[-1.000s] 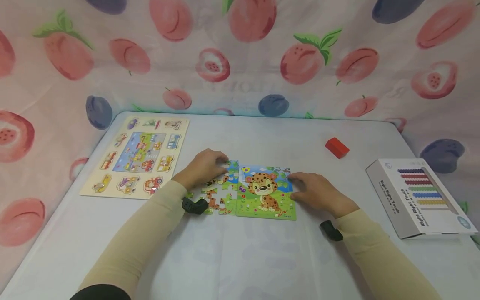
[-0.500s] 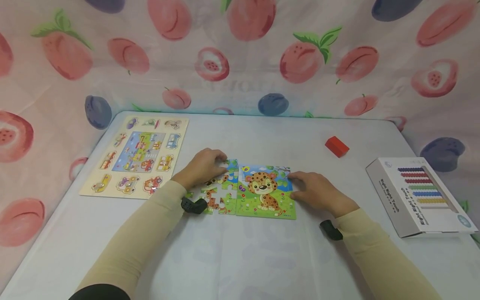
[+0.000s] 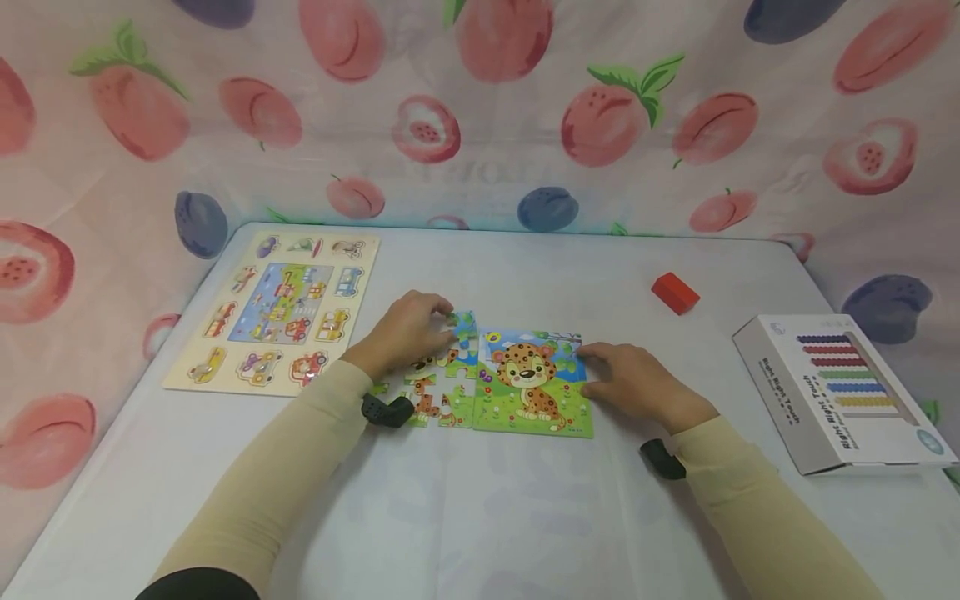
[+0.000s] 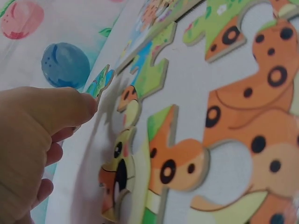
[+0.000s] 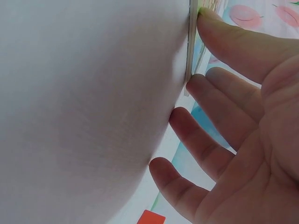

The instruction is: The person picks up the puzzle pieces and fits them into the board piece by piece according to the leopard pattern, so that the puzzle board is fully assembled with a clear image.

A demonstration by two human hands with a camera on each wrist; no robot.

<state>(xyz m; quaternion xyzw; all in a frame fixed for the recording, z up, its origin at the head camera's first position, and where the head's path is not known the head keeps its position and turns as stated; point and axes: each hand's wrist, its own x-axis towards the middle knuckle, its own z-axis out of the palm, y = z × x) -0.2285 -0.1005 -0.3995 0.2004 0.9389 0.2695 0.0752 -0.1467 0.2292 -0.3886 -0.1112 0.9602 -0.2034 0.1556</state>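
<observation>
Simultaneously pinches a puzzle piece [image 4: 98, 82] with the left hand [image 3: 405, 335] and rests the loosely spread right hand [image 3: 636, 383] against the leopard picture [image 3: 529, 385], seemingly to steady it.

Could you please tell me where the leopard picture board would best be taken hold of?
Probably by its thin right edge, coming from the right: the leopard picture board lies flat, puzzle pieces border its left edge, and the right hand is at the right.

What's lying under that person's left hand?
Beside the left hand, puzzle pieces printed with parts of a spotted animal show on the white table; it pinches a blue-green piece. In the head view, whatever lies directly beneath the palm is covered.
</observation>
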